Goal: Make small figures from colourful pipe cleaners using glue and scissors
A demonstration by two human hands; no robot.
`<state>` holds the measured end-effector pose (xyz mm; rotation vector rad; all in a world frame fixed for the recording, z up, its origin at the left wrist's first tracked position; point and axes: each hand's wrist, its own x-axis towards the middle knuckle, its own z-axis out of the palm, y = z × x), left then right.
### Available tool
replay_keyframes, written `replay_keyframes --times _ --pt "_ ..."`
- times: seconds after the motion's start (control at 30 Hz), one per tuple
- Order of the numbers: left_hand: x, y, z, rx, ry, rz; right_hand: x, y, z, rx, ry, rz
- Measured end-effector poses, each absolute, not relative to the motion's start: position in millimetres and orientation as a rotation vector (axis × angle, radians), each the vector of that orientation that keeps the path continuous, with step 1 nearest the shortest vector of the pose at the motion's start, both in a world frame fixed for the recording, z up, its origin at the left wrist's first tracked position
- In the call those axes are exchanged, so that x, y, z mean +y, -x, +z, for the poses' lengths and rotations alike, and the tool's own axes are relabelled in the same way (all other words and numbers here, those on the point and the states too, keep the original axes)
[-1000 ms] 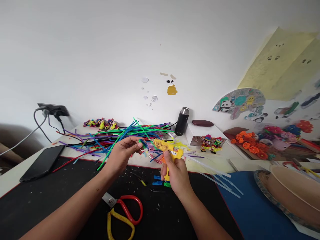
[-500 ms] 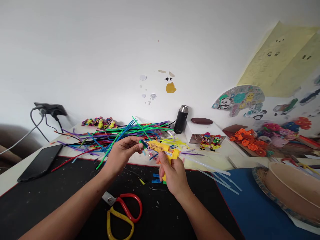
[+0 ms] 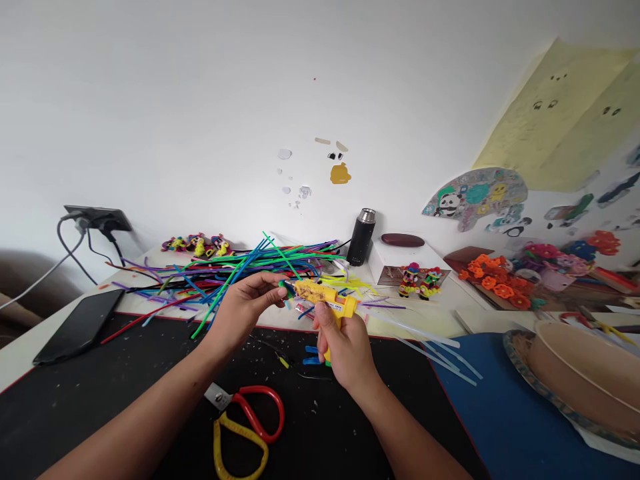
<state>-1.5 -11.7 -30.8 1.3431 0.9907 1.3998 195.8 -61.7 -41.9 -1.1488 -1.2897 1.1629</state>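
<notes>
My right hand [image 3: 345,343] is wrapped round the handle of a yellow glue gun [image 3: 320,293], whose nozzle points left. Between the thumb and fingers of my left hand [image 3: 253,300] is a small green fuzzy piece [image 3: 284,289], mostly covered by the fingertips. The nozzle is right at this piece; whether they touch I cannot tell. Below my hands, on the black mat [image 3: 150,380], lie scissors [image 3: 245,420] with one red and one yellow handle. Blue clips [image 3: 313,360] lie on the mat just left of my right hand.
Behind my hands spreads a heap of coloured pipe cleaners [image 3: 225,270]. A black flask [image 3: 361,237] stands by a white box [image 3: 395,253] with small figures [image 3: 420,280] in front. Clear glue sticks [image 3: 450,363] lie right, near a beige bowl [image 3: 590,360]. A phone [image 3: 80,327] lies left.
The glue gun's nozzle has shifted very slightly left and stays at the green piece. Both hands keep nearly the same pose, and the view has moved a little.
</notes>
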Motion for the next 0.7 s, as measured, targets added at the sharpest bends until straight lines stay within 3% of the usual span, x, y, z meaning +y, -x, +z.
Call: replay_keyframes --times 0.7 --pt "-13.4 0.4 -28.3 0.994 -1.33 1.402 -64.3 -195.5 -38.5 -1.314 1.169 1.14"
